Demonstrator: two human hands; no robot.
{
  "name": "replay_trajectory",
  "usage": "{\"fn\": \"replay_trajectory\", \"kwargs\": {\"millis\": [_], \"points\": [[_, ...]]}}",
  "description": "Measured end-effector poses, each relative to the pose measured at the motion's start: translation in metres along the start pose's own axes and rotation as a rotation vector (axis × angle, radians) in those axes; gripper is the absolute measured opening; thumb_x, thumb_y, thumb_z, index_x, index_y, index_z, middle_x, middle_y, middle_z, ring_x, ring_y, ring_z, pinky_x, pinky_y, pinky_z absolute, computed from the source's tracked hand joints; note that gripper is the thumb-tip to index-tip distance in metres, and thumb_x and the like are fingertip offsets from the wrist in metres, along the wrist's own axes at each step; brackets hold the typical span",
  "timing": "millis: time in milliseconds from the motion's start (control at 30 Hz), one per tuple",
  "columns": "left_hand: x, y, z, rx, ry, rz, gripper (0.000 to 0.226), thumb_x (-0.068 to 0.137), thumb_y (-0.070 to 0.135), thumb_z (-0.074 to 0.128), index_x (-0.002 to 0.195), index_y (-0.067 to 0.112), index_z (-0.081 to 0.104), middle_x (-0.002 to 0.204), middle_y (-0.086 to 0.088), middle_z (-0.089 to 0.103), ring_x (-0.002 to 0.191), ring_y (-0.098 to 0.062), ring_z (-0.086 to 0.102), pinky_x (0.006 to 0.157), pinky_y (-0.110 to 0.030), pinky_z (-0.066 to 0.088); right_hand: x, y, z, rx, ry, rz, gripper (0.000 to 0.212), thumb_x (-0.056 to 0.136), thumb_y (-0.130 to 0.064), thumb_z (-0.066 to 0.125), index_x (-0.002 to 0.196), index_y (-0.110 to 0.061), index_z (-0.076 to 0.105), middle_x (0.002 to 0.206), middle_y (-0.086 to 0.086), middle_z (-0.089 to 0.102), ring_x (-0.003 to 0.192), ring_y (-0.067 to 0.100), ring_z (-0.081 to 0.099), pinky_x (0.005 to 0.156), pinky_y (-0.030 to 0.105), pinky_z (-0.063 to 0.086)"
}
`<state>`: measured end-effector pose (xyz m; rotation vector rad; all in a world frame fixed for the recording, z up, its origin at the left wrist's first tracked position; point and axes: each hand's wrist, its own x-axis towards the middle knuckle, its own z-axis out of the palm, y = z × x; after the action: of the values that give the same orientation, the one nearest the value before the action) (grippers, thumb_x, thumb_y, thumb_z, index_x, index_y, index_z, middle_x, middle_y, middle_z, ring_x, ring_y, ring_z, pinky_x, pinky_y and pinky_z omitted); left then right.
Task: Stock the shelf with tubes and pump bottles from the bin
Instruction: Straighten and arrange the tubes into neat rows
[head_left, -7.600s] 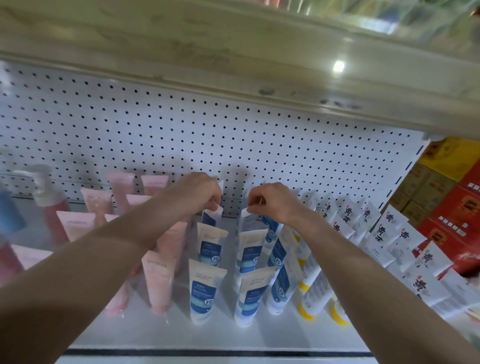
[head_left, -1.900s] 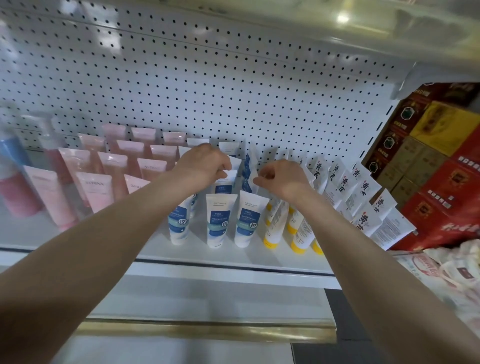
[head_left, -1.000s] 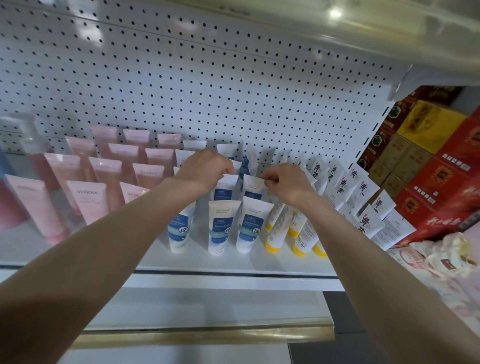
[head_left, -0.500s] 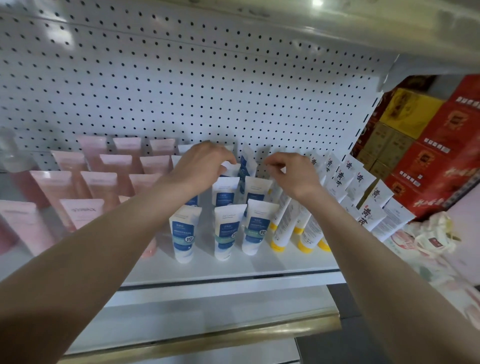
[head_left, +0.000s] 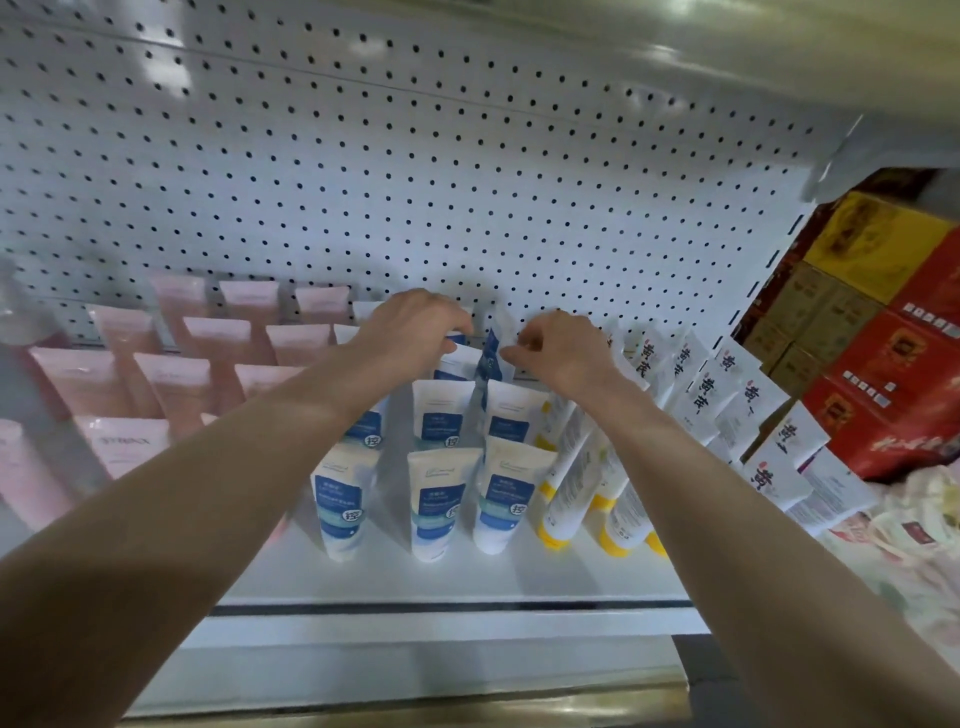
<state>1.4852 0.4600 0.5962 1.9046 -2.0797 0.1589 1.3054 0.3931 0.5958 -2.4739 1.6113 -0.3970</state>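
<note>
Near the pegboard (head_left: 363, 182), our left hand (head_left: 415, 332) and right hand (head_left: 563, 353) pinch seemingly light, squashy blue-white tubes (head_left: 491, 358) by their stiffer crimped ends.

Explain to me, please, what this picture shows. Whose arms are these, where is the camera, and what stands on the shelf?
There is no machine here: a person stocks a shop shelf with bare hands. The one camera sits on the person's head and looks forward and down, so both arms reach in from below. On the shelf stand pink tubes at the left, blue-and-white tubes in the middle, then yellow-capped tubes and white tubes with dark characters. Boxes are stacked at the far right. The right hand pinches the top of a sideways tube at the back. The left hand curls over tube tops beside it; whether it holds one is hidden.
</note>
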Motion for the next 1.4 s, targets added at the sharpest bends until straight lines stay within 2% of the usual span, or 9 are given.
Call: {"fn": "replay_trajectory", "kwargs": {"millis": [67, 300, 533, 667, 867, 1100, 1167, 1267, 1400], "points": [[0.005, 0.001, 0.003, -0.003, -0.015, -0.018, 0.028, 0.095, 0.015, 0.058, 0.121, 0.022, 0.065, 0.119, -0.001, 0.064, 0.111, -0.024, 0.056, 0.091, -0.035, 0.045, 0.005, 0.001, 0.001, -0.009, -0.022, 0.005, 0.024, 0.088, -0.041, 0.064, 0.093, -0.02, 0.072, 0.093, 0.0, 0.071, 0.088, 0.019, 0.066, 0.071, 0.028, 0.052], [0.015, -0.003, 0.011, -0.009, -0.029, -0.019, 0.02, 0.093, 0.018, 0.061, 0.109, 0.021, 0.072, 0.106, -0.001, 0.069, 0.098, -0.02, 0.06, 0.083, -0.03, 0.044, 0.015, 0.011, 0.0, 0.024, -0.03, -0.043, 0.019, 0.087, -0.018, 0.061, 0.099, -0.011, 0.074, 0.098, 0.007, 0.074, 0.091, 0.023, 0.068, 0.083, 0.038, 0.058], [0.015, -0.007, 0.016, -0.01, -0.011, -0.038, 0.016, 0.093, 0.022, 0.061, 0.104, 0.021, 0.072, 0.1, 0.002, 0.069, 0.098, -0.018, 0.059, 0.082, -0.031, 0.045, 0.022, 0.022, -0.003, 0.076, -0.049, -0.11, 0.024, 0.091, -0.011, 0.058, 0.107, -0.021, 0.073, 0.107, -0.004, 0.071, 0.1, 0.016, 0.064, 0.085, 0.027, 0.05], [0.016, -0.008, 0.017, 0.005, -0.02, -0.05, 0.016, 0.093, 0.022, 0.06, 0.103, 0.02, 0.073, 0.098, 0.001, 0.069, 0.096, -0.018, 0.059, 0.08, -0.03, 0.045, 0.024, 0.025, -0.004, 0.069, -0.063, -0.14, 0.025, 0.091, -0.01, 0.058, 0.107, -0.021, 0.074, 0.106, -0.005, 0.071, 0.098, 0.012, 0.062, 0.08, 0.022, 0.044], [0.017, -0.007, 0.016, 0.019, -0.042, -0.05, 0.017, 0.094, 0.022, 0.059, 0.104, 0.021, 0.073, 0.097, 0.001, 0.068, 0.096, -0.018, 0.058, 0.082, -0.032, 0.046, 0.026, 0.029, -0.003, 0.073, -0.085, -0.163, 0.024, 0.092, -0.012, 0.058, 0.108, -0.021, 0.073, 0.104, -0.005, 0.071, 0.092, 0.011, 0.06, 0.079, 0.022, 0.043], [0.019, -0.01, 0.006, -0.023, -0.024, -0.058, 0.019, 0.094, 0.017, 0.058, 0.104, 0.022, 0.073, 0.102, 0.003, 0.069, 0.1, -0.018, 0.059, 0.082, -0.029, 0.044, 0.032, 0.032, -0.011, 0.141, -0.097, -0.172, 0.014, 0.092, -0.024, 0.06, 0.093, -0.026, 0.074, 0.077, -0.017, 0.063, 0.074, 0.002, 0.058, 0.069, 0.02, 0.04], [0.025, -0.015, 0.003, -0.026, -0.015, -0.075, 0.019, 0.094, 0.016, 0.058, 0.105, 0.021, 0.072, 0.105, 0.002, 0.069, 0.105, -0.02, 0.058, 0.085, -0.031, 0.045, 0.037, 0.03, -0.016, 0.167, -0.055, -0.135, 0.016, 0.092, -0.023, 0.059, 0.096, -0.024, 0.075, 0.085, -0.012, 0.068, 0.079, 0.008, 0.061, 0.069, 0.02, 0.043], [0.035, -0.02, -0.001, -0.007, -0.01, -0.091, 0.027, 0.095, 0.016, 0.058, 0.12, 0.022, 0.066, 0.118, 0.001, 0.065, 0.114, -0.02, 0.053, 0.095, -0.035, 0.044, 0.048, 0.025, -0.019, 0.147, 0.011, -0.097, 0.018, 0.091, -0.021, 0.058, 0.098, -0.023, 0.075, 0.093, -0.005, 0.072, 0.086, 0.014, 0.066, 0.072, 0.022, 0.05], [0.047, -0.024, 0.001, -0.015, -0.022, -0.108, 0.035, 0.095, 0.008, 0.054, 0.127, 0.02, 0.061, 0.118, -0.003, 0.063, 0.113, -0.021, 0.052, 0.094, -0.033, 0.043, 0.063, 0.018, -0.01, 0.084, 0.009, -0.052, 0.018, 0.089, -0.028, 0.062, 0.102, -0.026, 0.074, 0.097, -0.003, 0.073, 0.089, 0.016, 0.066, 0.079, 0.03, 0.056]]}}
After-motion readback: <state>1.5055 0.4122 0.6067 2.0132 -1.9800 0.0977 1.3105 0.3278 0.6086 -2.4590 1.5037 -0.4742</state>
